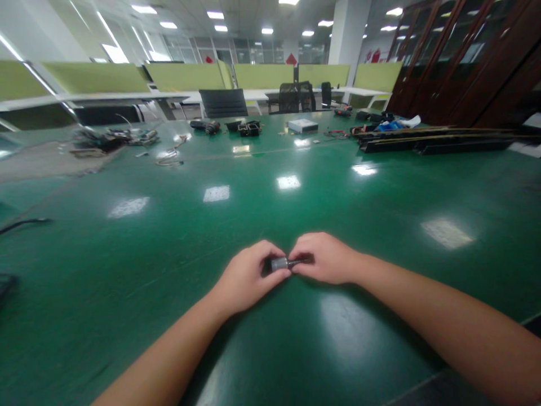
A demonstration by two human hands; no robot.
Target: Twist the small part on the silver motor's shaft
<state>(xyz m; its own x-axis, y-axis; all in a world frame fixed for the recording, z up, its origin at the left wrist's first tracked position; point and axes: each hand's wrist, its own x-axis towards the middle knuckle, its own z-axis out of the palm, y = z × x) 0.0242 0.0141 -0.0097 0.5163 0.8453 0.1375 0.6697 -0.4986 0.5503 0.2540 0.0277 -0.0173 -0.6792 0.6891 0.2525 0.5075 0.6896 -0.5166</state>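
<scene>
Metal cylinder sits pinched between my hands, low over the green table: left hand closes round its body, right hand nips its dark end, both wrists resting down for steadiness

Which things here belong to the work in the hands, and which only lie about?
In use: small grey cylinder, left hand, right hand.
Lying about: white box, long black bars, tangle of cables, black chair.
</scene>
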